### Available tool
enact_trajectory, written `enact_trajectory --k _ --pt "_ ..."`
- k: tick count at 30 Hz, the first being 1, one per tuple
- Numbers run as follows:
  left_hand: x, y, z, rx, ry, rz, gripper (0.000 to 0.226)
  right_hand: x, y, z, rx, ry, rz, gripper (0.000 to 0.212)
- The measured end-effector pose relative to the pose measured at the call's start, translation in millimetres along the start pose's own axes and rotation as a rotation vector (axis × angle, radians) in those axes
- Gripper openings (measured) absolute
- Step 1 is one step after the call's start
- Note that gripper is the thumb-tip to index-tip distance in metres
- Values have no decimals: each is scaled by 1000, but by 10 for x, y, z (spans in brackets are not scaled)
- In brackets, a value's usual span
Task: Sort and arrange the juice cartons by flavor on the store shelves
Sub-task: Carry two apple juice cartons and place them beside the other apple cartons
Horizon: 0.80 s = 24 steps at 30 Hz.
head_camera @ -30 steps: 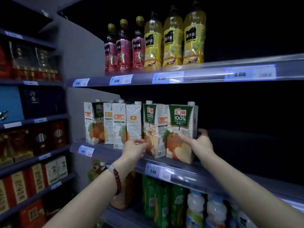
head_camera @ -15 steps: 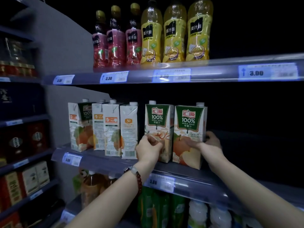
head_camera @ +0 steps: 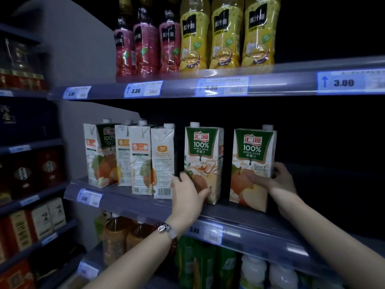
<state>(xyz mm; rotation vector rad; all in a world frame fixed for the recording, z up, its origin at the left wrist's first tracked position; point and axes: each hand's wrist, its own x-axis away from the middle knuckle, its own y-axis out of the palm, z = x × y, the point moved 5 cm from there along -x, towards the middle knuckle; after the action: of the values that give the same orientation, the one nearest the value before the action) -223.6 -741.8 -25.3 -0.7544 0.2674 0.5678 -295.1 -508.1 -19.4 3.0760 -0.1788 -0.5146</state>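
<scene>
Head view is showing six juice cartons standing upright on the middle shelf (head_camera: pixel 133 202): four are crowding together at the left, turned so side panels and a barcode are facing out, while two apple juice cartons are standing apart at the right with green fronts forward. These look like full paperboard cartons, so they are probably fairly heavy for their size, stiff along the edges but liable to dent if squeezed across the flat faces, and the glossy coating is likely somewhat slick. Gripping low across two opposite side panels, near the base, seems the safest hold, since a tall carton pushed near its cap could tip. The left hand (head_camera: pixel 188 197) is wrapping around the lower left corner of the nearer apple juice carton (head_camera: pixel 205 155), fingers curled against its front and side, grasping it. The right hand (head_camera: pixel 278 182) is clasping the far-right apple juice carton (head_camera: pixel 253 163) low down, thumb lying across the front and fingers reaching behind its right side. A clear gap is separating the two held cartons.
</scene>
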Motion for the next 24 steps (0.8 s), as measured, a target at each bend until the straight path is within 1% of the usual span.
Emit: enact_trajectory --k 3,5,8,12,17,21,24 --pt "-49 34 -5 186 -35 -11 68 -21 -36 -4 0 2 -20 60" --pt "-107 43 -43 311 -64 -43 79 -30 -77 -2 -34 6 -37 57" --pt "-235 69 -97 362 -102 -109 95 -48 -148 5 -98 21 -58 59" --pt "-348 137 -106 467 -141 -231 100 -45 -220 -2 -113 27 -83 57" --pt "-382 182 -59 613 -165 -266 92 16 -314 -41 -170 42 -71 55" --pt "-385 249 -30 797 -191 -195 75 100 -450 -94 -181 44 -44 55" --pt "-365 248 48 812 -165 -160 72 178 -564 -160 -186 14 -4 52"
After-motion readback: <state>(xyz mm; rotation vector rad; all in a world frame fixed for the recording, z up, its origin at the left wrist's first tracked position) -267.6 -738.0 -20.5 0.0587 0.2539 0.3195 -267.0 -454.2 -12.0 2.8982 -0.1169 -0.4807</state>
